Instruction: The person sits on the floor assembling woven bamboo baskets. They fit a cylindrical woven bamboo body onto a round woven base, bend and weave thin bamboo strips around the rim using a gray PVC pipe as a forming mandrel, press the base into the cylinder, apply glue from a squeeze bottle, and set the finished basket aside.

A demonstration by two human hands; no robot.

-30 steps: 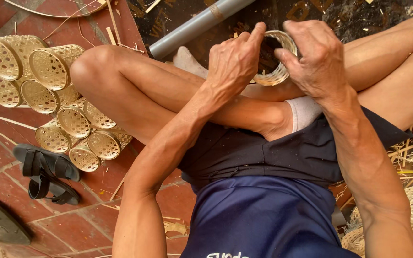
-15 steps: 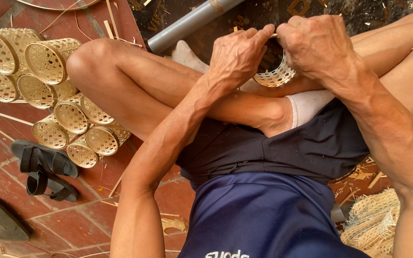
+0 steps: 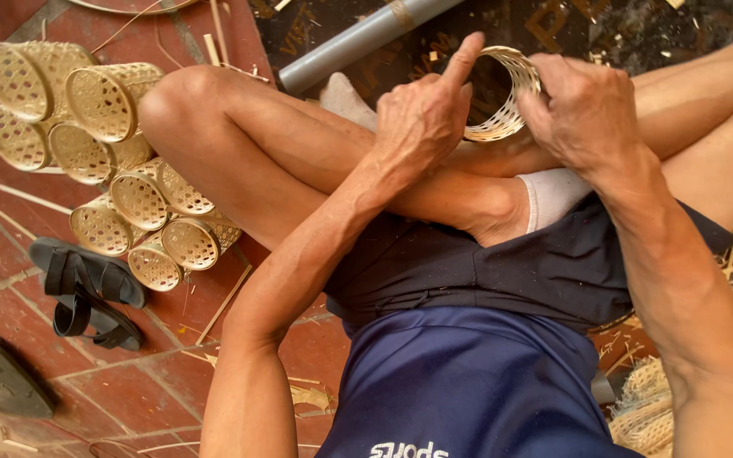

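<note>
Red brick floor is lying under you. Your left hand [image 3: 422, 114] and right hand [image 3: 583, 110] are gripping the empty woven basket [image 3: 502, 93] between the fingers, left forefinger raised straight. Beside your knee, finished baskets [image 3: 103, 161] are lying piled, all empty.

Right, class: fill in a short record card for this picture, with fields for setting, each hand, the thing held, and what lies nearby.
Setting: a person sits cross-legged on a red tiled floor.
Left hand: grips the near side of the woven ring, index finger raised.
Right hand: grips the ring's other side.
Thing held: small woven ring, open-ended, pale cane.
Nearby left: stack of finished woven baskets lying on their sides, black sandals.
Nearby top: grey pipe.
Nearby right: loose cane strips.
</note>
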